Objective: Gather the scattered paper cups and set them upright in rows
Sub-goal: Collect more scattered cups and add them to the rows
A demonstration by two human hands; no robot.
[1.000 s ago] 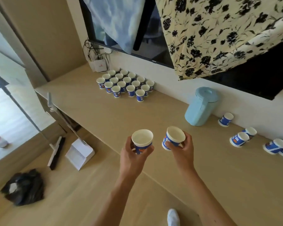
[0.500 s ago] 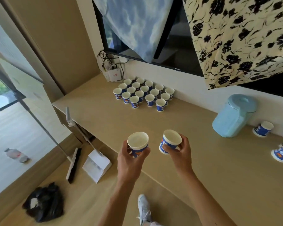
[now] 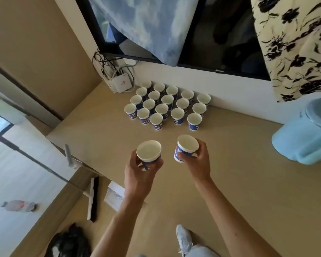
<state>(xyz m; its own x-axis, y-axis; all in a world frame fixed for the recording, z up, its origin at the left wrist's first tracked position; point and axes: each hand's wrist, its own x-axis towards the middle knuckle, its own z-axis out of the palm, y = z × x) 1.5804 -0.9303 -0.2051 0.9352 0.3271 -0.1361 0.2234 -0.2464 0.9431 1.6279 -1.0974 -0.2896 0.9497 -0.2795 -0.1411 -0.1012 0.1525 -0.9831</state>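
A paper cup (image 3: 149,151) is sitting upright in the left hand (image 3: 137,175), its open mouth facing up. The thumb and fingers are curling round its blue printed wall from below. A second cup (image 3: 187,145) is tilting slightly toward the left in the right hand (image 3: 198,164), which is pinching its lower wall between thumb and fingers. The two cups are being held side by side but apart. They appear to be hovering just above the wooden counter (image 3: 239,191), though the steep angle makes that hard to confirm. Beyond them, near the wall, a block of upright cups (image 3: 167,99) is standing in close rows, well apart from both hands. A white box with cables (image 3: 122,84) is leaning just beside the block's far left corner, and a pale blue lidded jug (image 3: 304,138) is standing on the counter off to the right. Down on the floor at the left, a broom (image 3: 93,199), a dustpan (image 3: 115,195) and a black bag (image 3: 70,242) are lying.
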